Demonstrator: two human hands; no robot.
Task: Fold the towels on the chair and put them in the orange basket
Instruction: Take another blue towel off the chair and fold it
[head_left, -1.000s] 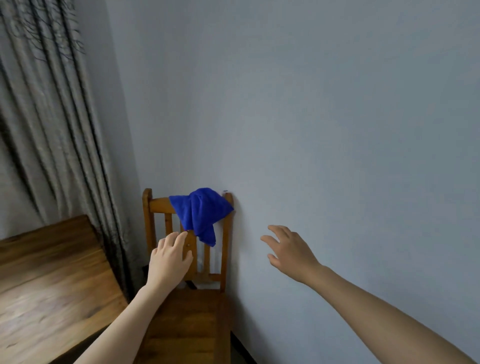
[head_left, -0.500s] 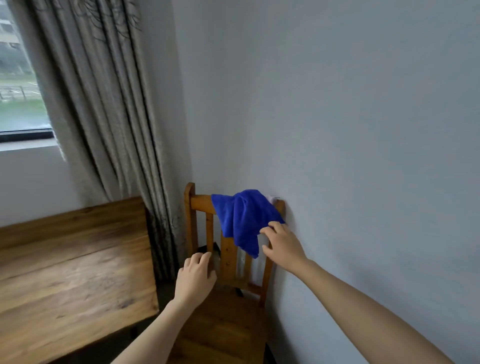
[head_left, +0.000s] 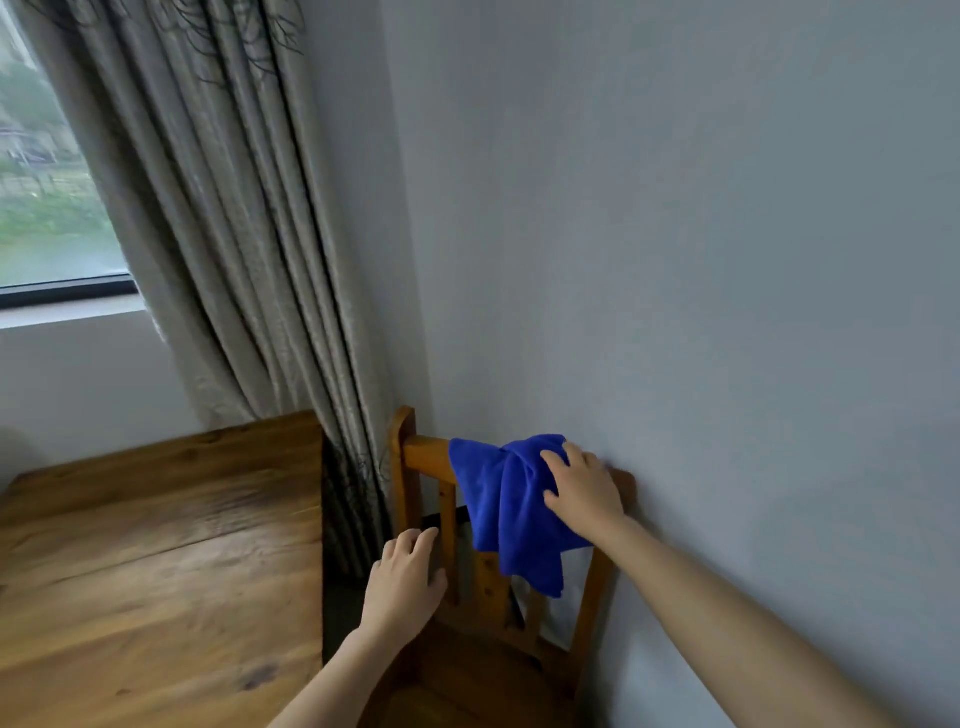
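Observation:
A blue towel (head_left: 498, 499) hangs bunched over the top rail of a wooden chair (head_left: 415, 457) that stands against the wall. My right hand (head_left: 584, 491) lies on the towel's upper right part; fingers reach over the fabric at the rail and the thumb presses its front, gripping the cloth. My left hand (head_left: 405, 577) hovers lower, in front of the chair's left back slats, fingers loosely curled and holding nothing. The orange basket is out of view.
A wooden table (head_left: 156, 561) fills the lower left, close beside the chair. A grey curtain (head_left: 234, 234) hangs behind both, with a window (head_left: 47, 197) at the far left. A plain wall (head_left: 727, 312) borders the chair on the right.
My right hand has moved from the towel's lower edge up onto its top at the rail. The view has come closer to the chair; my left hand stays low by the slats.

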